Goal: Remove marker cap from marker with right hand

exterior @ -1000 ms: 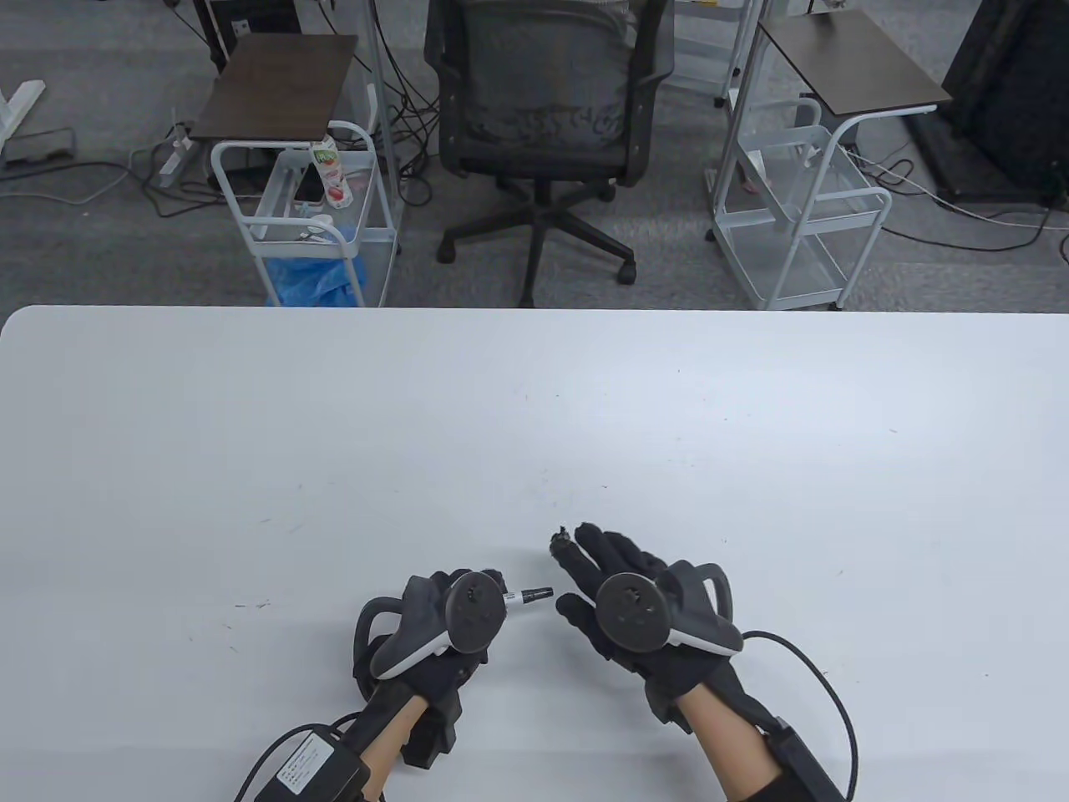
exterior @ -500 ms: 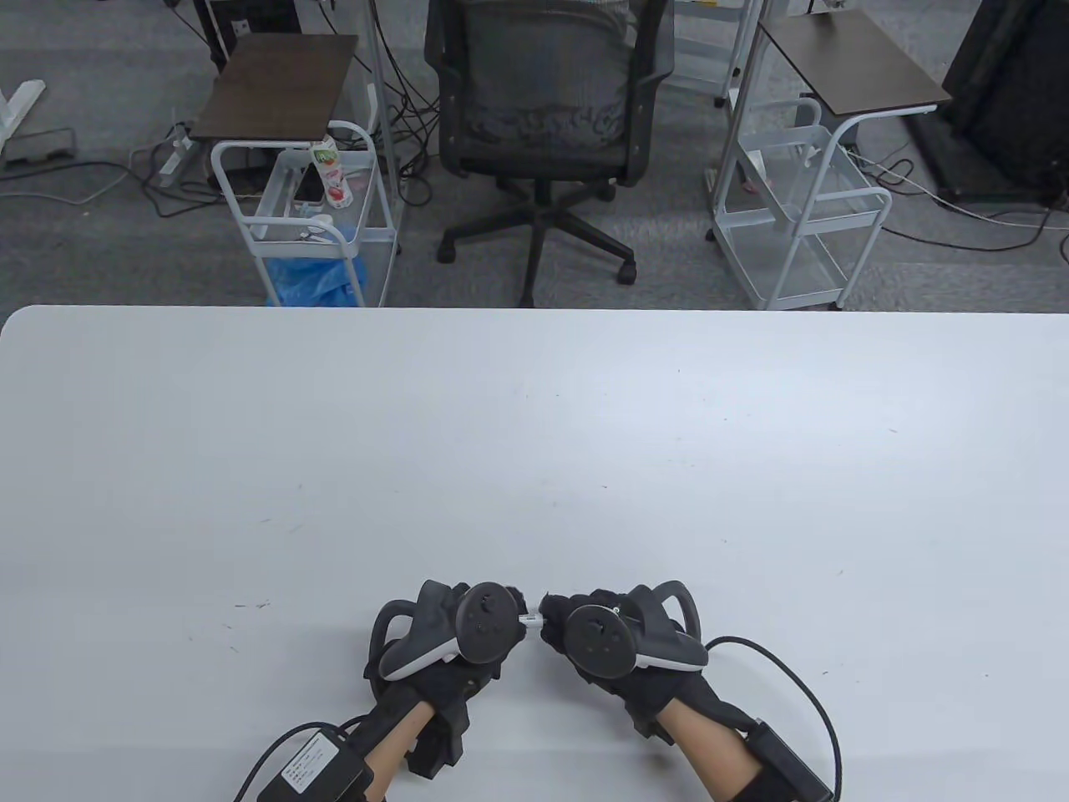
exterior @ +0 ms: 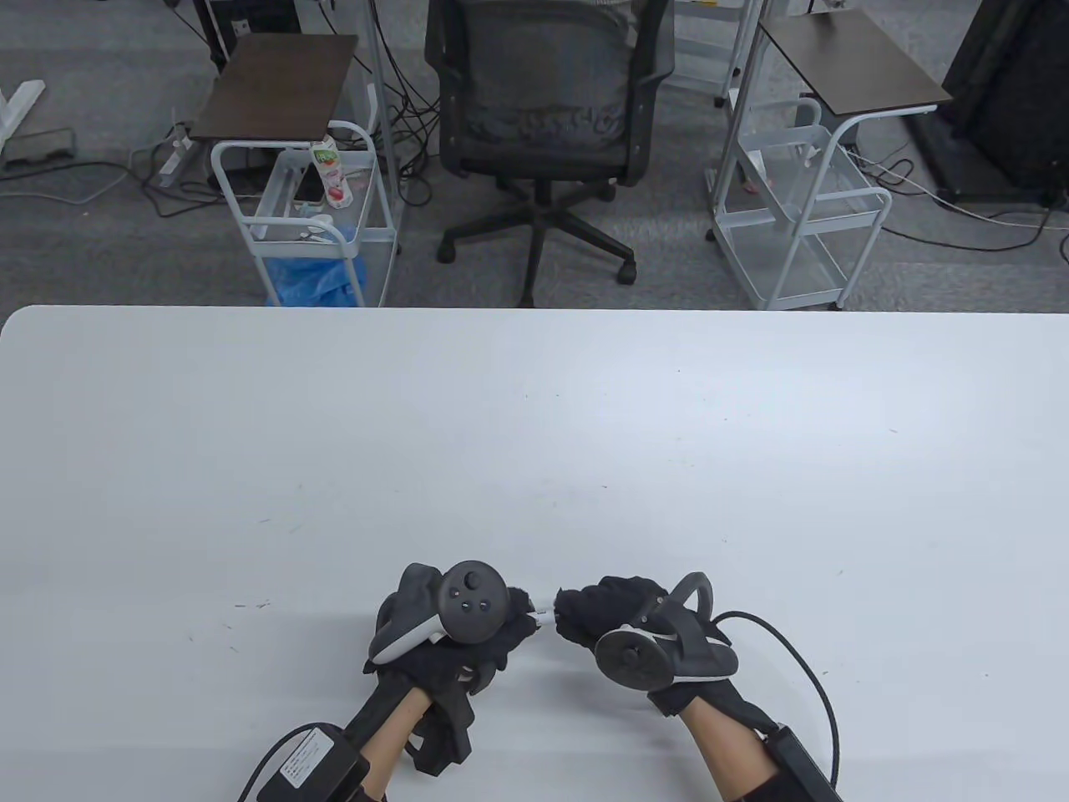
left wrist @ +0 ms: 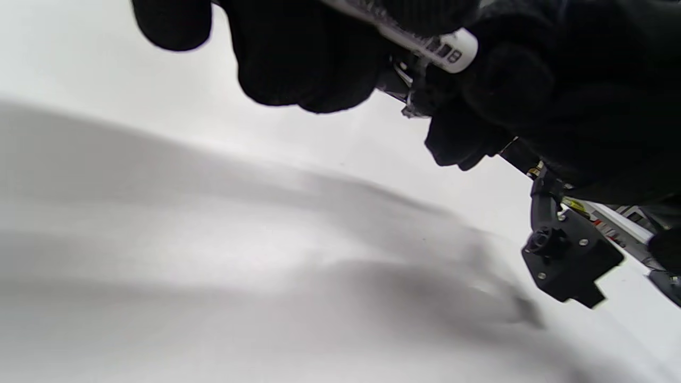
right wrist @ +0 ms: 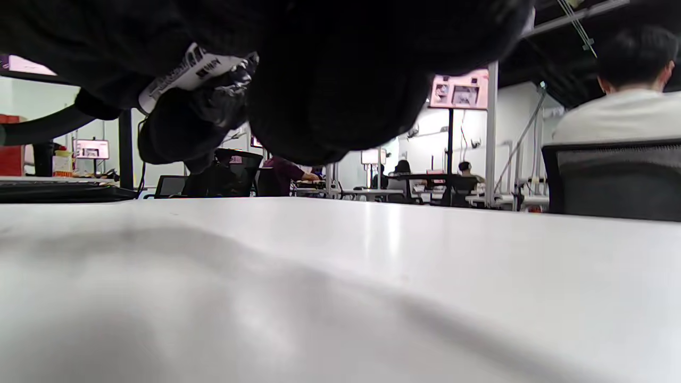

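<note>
A white marker with black print is held level just above the white table, near its front edge. My left hand grips its barrel. My right hand is closed around the cap end, and the cap itself is hidden inside the fingers. Only a short white stretch of barrel shows between the two hands. In the left wrist view the barrel runs from my left fingers into the right hand. In the right wrist view the barrel shows between the dark gloves.
Glove cables trail off the front edge of the table by each wrist. Beyond the table's far edge stand an office chair and two white wire carts.
My right hand, open and apart from the marker a second ago, moved left and closed around the cap end. Both hands then rolled slightly, staying together on the marker.
</note>
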Action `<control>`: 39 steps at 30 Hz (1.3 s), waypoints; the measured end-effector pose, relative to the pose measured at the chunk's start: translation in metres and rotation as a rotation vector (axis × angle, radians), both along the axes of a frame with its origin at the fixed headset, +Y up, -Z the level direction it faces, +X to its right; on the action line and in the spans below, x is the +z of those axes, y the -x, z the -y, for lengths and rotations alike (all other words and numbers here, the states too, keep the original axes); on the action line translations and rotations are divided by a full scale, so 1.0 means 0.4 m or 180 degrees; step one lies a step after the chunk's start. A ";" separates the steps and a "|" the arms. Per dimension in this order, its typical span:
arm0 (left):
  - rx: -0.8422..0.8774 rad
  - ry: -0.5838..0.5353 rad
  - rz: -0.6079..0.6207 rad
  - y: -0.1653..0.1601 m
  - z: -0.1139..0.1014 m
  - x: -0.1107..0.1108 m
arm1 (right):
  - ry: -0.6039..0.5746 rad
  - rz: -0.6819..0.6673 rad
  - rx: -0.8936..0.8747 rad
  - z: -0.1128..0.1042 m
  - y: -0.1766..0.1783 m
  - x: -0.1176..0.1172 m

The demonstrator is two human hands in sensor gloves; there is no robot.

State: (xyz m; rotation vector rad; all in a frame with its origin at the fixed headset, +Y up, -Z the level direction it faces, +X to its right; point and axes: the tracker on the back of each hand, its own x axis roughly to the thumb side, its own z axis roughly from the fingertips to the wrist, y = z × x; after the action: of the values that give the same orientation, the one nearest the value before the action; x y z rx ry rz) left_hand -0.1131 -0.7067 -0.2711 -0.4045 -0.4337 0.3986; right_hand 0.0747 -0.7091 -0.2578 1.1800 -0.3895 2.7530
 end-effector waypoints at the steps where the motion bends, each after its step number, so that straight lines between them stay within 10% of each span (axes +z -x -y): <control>1: 0.0089 0.0014 -0.0008 0.003 -0.003 -0.001 | -0.0142 -0.0017 0.0043 -0.007 0.001 0.004; 7: -0.0031 0.0179 -0.0129 0.057 -0.014 -0.022 | -0.0858 0.0287 0.0349 -0.041 -0.047 0.004; 10: 0.0344 0.0337 -0.0359 0.127 -0.030 -0.032 | -0.0292 0.0750 -0.0371 -0.053 -0.177 -0.037; 14: 0.0214 -0.0401 -0.0836 0.132 -0.077 -0.025 | -0.0307 0.1094 -0.0639 -0.074 -0.241 -0.049; 22: -0.0275 -0.0806 -0.1085 0.093 -0.087 0.006 | -0.0256 0.1077 -0.0609 -0.087 -0.225 -0.038; 39: -0.1605 -0.0143 -0.0541 -0.045 0.086 0.011 | -0.0097 0.0874 -0.0584 -0.082 -0.190 -0.035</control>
State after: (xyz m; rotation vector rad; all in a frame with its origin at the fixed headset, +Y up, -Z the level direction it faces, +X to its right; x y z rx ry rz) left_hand -0.0951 -0.7410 -0.2668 -0.4169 -0.1635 -0.0671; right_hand 0.1507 -0.6763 -0.2718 0.7292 -0.5397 2.7572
